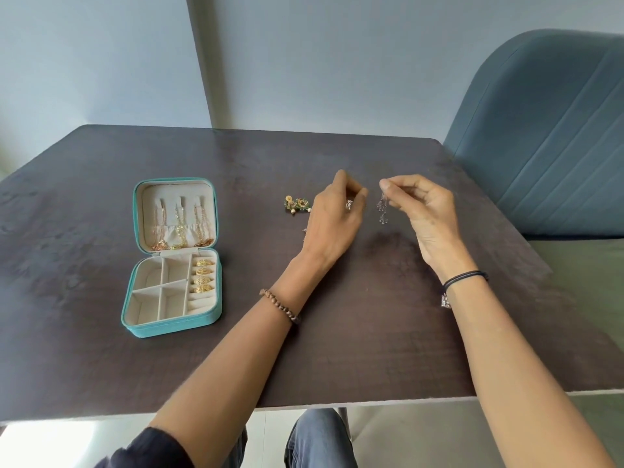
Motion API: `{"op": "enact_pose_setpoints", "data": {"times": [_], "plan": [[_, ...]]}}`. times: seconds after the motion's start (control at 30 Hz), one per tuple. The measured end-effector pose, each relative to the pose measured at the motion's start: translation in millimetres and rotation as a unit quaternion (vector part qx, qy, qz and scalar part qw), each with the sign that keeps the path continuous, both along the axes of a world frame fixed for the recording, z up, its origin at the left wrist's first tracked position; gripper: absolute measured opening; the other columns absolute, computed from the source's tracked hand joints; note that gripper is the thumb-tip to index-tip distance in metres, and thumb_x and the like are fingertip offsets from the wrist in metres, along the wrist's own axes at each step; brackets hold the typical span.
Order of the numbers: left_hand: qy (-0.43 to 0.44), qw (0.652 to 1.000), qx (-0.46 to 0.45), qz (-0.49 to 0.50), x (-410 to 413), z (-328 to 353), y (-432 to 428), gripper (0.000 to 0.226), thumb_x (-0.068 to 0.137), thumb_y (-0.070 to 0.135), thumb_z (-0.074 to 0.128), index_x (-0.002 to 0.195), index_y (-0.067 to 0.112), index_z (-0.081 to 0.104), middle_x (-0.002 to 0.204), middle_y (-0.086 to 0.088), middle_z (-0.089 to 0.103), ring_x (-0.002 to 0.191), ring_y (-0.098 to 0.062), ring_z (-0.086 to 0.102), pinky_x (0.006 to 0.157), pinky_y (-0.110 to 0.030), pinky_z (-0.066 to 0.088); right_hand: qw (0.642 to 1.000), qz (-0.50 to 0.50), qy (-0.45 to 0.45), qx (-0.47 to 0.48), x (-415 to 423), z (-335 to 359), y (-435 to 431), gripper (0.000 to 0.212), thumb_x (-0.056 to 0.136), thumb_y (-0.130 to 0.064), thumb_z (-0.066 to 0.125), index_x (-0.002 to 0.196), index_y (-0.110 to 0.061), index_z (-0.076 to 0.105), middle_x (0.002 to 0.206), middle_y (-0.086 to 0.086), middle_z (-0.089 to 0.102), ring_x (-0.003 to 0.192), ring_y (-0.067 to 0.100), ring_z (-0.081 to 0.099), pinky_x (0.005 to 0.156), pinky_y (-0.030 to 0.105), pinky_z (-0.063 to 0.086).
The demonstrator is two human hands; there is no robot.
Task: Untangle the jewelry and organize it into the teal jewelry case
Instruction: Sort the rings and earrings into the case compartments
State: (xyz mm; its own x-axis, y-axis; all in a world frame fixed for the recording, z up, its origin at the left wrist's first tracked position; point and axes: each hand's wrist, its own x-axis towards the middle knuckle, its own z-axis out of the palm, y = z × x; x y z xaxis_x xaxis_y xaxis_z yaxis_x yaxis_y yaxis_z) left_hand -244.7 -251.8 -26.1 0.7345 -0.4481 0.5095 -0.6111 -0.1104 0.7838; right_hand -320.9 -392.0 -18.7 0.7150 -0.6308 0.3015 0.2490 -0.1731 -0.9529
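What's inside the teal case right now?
Teal case lid: three chains hang from hooks; the inside of the gathered pocket is hidden. Base: four gold rings in the right-hand rolls; divided compartments show only lining.

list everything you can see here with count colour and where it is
jewelry case: one, teal with cream lining, open on the table's left
chains: three, gold tones, hanging in the case lid
rings: four, gold, in the base's right-hand slots
floral earrings: two, green and gold, on the table left of the left hand
dangling earring: one, silver, hanging from the right hand
small piece: one, silver, at the left hand's fingertips
table: one, dark brown
chair: one, blue, far right
left hand: one, beaded bracelet at the wrist, fingers curled
right hand: one, black wristband, pinching the dangling earring
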Motion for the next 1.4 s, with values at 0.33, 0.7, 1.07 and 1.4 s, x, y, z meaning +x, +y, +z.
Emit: {"op": "enact_pose_setpoints", "data": {"times": [0.33,0.7,1.07,1.4], "plan": [[0.092,0.993,-0.048,-0.063,3,2,0,0.016,0.099,0.026,0.062,0.103,0.011,0.065,0.081,0.001,0.072,0.073,-0.009,0.066,0.066,-0.020,0.050,0.998,0.043,-0.004,0.046,1,4,8,0.016,0.075,-0.013,0.087,0.086,-0.010,0.076,0.088,0.009,0.074,0.077,0.016,0.063,0.083,0.031,0.053],[0.158,0.977,-0.097,-0.104,11,-2,-1,0.013,0.097,0.019,0.067,0.103,0.009,0.073,0.089,-0.002,0.075,0.076,-0.011,0.067,0.072,-0.031,0.060,0.996,0.062,-0.011,0.056,2,3,10,0.024,0.073,-0.009,0.086,0.093,-0.003,0.074,0.093,0.014,0.076,0.087,0.018,0.071,0.085,0.025,0.054],[0.227,0.953,-0.141,-0.141,13,-3,3,0.019,0.091,0.005,0.071,0.111,0.006,0.072,0.094,-0.003,0.073,0.087,-0.012,0.065,0.078,-0.022,0.055,0.993,0.108,-0.025,0.047,-3,5,13,0.023,0.076,-0.002,0.081,0.098,-0.003,0.073,0.106,0.020,0.074,0.104,0.027,0.071,0.094,0.028,0.053],[0.188,0.968,-0.107,-0.124,0,18,20,0.020,0.093,0.014,0.070,0.111,0.004,0.071,0.092,-0.005,0.073,0.080,-0.009,0.067,0.076,-0.028,0.057,0.995,0.092,-0.009,0.025,-9,14,30,0.015,0.088,-0.012,0.075,0.103,-0.011,0.070,0.103,0.012,0.076,0.099,0.015,0.068,0.090,0.025,0.049]]}}
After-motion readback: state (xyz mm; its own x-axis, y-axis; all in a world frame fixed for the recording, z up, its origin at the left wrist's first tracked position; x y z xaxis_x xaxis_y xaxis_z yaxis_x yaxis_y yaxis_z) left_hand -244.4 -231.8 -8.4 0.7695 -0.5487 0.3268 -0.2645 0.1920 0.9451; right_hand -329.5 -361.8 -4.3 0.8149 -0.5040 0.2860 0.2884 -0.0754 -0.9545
